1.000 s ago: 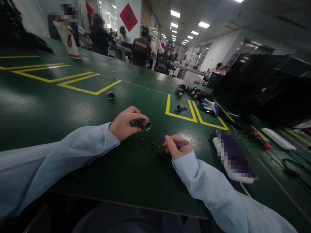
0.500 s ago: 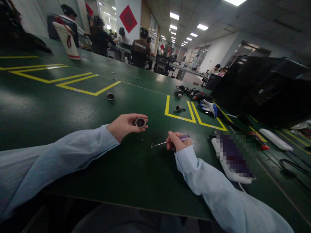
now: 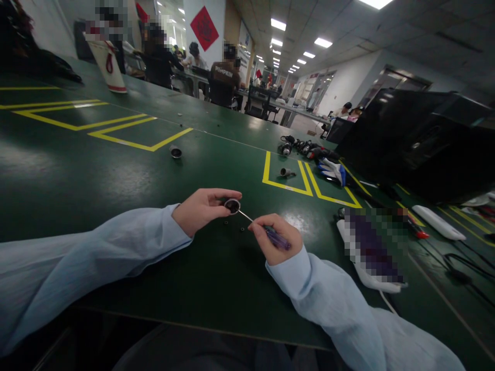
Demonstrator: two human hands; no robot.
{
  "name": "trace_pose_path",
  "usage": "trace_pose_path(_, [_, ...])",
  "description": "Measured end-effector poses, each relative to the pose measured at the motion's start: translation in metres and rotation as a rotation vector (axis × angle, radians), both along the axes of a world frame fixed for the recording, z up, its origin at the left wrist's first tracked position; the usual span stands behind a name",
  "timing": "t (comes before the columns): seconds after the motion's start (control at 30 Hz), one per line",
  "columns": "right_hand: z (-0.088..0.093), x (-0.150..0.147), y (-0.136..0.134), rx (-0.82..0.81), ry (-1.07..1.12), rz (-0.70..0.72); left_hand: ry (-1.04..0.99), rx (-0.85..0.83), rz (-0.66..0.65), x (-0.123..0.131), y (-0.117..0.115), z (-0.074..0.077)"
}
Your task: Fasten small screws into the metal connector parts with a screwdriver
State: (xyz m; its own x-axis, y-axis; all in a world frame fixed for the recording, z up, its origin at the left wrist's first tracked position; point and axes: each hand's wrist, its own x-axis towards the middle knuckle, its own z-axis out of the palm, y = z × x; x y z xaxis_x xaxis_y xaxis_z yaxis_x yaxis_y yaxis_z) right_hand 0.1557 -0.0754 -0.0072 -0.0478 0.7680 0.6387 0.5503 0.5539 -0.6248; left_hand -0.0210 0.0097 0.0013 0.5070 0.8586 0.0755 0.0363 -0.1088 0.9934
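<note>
My left hand [image 3: 204,210] grips a round metal cup-shaped part [image 3: 232,206] between thumb and fingers, its dark open mouth facing me. In my right hand [image 3: 280,238] is a screwdriver [image 3: 277,238] with a purple translucent handle. Its thin shaft points up and left, and the tip meets the rim or mouth of the metal part; how far inside it reaches is hidden. Just below the hands, two tiny nuts or rings lie on the green table [image 3: 185,288]: a left one [image 3: 226,222] and a right one [image 3: 242,229].
A similar metal cup [image 3: 176,152] lies farther back left. Another metal part [image 3: 286,172] sits inside a yellow taped square. A blue-white glove [image 3: 331,171], cables and a white device with a blurred screen [image 3: 359,263] are at right. A paper cup [image 3: 108,67] stands back left.
My right hand has lifted the screwdriver tip from the small ring on the table up to the metal part. My left hand has shifted slightly right and tilted the part.
</note>
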Motion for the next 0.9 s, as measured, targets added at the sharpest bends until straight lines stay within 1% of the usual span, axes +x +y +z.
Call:
trace_pose_path(0.17, [-0.0023, -0.0001, 0.0031, 0.117, -0.126, 0.05, 0.026, -0.003, 0.004, 0.0025, -0.0029, 0.0025])
trace_pose_path(0.3, [-0.0028, -0.0004, 0.0033, 0.169, -0.145, 0.059, 0.012, -0.023, 0.035, 0.0045, -0.0063, 0.0045])
trace_pose_path(0.5, [-0.0016, -0.0014, 0.0018, 0.18, -0.14, 0.059, 0.006, -0.011, 0.089, 0.0054, -0.0087, 0.0048])
trace_pose_path(0.63, [0.0, -0.0008, -0.0011, 0.165, -0.107, 0.05, 0.013, -0.01, 0.084, 0.0054, -0.0085, 0.0054])
trace_pose_path(0.77, [0.0005, -0.0006, -0.004, 0.145, -0.111, 0.082, 0.037, 0.046, 0.072, 0.0041, -0.0068, 0.0028])
trace_pose_path(0.9, [0.001, -0.0032, -0.0045, 0.172, -0.157, 0.083, 0.058, 0.186, 0.061, 0.002, -0.0057, -0.0025])
